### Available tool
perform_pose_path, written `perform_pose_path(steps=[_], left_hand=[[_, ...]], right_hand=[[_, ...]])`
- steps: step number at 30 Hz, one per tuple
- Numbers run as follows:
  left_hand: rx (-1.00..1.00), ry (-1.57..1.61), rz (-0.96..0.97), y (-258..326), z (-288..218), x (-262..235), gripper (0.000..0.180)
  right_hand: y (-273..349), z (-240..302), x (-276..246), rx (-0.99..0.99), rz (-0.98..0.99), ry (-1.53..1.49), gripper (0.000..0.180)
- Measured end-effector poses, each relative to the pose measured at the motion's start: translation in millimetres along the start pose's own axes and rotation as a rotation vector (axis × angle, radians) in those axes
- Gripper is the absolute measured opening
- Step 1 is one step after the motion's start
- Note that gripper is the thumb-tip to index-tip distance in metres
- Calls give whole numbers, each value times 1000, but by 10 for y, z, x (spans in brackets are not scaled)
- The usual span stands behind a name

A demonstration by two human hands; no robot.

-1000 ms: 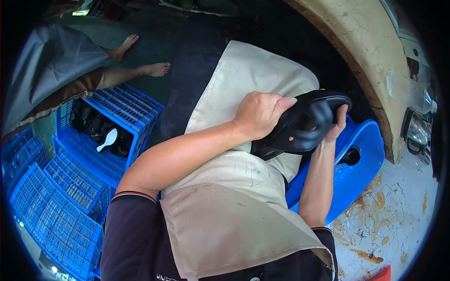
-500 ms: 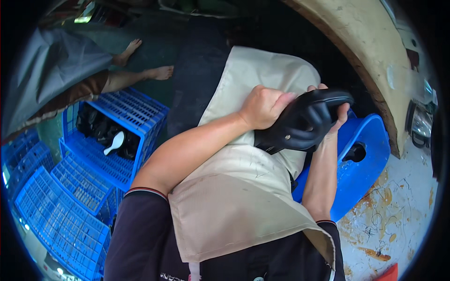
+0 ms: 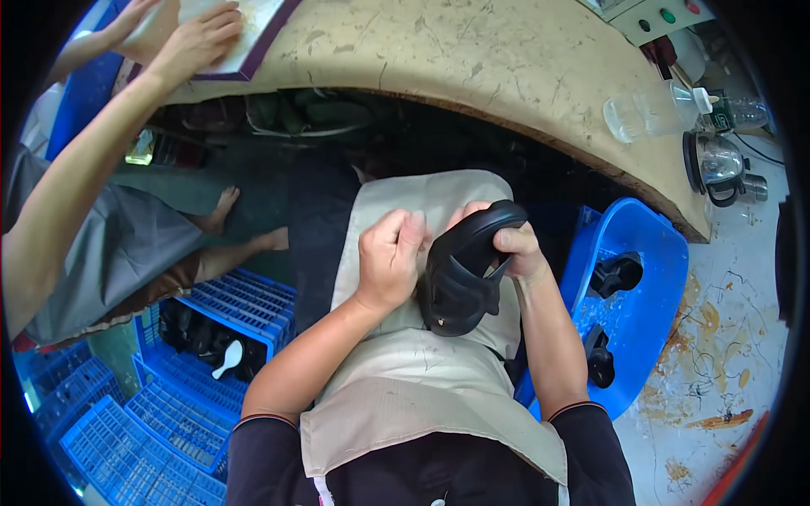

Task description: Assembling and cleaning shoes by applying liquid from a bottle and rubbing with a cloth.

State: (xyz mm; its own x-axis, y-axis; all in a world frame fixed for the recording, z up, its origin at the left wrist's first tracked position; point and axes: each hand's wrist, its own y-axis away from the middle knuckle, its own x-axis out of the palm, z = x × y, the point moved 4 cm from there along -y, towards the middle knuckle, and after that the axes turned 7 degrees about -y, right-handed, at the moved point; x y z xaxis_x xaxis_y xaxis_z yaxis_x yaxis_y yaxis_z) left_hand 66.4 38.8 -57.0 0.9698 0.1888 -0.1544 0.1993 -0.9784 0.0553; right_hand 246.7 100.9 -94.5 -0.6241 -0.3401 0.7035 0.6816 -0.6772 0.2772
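Black moulded part (image 3: 462, 274) held above apron (image 3: 422, 371), long axis upright; right hand (image 3: 516, 246) clamped on its upper end, left hand (image 3: 390, 257) loosely closed beside it, holding nothing.

Both forearms rise from the lower edge, bent at the elbows over the lap. The left hand (image 3: 390, 257) is curled loosely, fingers bunched. The right hand (image 3: 516, 250) is clenched, thumb on top, wrist straight.

Molded part (image 3: 460, 274) over the lap cloth (image 3: 422, 371), between left hand (image 3: 388, 257) and right hand (image 3: 516, 249). Tub (image 3: 645, 253) with 2 parts right of it, crates (image 3: 202, 354) left, workbench (image 3: 472, 59) ahead
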Motion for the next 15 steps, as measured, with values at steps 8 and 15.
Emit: perform_pose_path(steps=[8,15], left_hand=[[67,-177,391,-322,-901,-352,27],[-68,19,392,-132,-1162,-363,21]], right_hand=[[199,488,877,-35,-146,220,28],[396,645,1013,-33,-127,253,27]])
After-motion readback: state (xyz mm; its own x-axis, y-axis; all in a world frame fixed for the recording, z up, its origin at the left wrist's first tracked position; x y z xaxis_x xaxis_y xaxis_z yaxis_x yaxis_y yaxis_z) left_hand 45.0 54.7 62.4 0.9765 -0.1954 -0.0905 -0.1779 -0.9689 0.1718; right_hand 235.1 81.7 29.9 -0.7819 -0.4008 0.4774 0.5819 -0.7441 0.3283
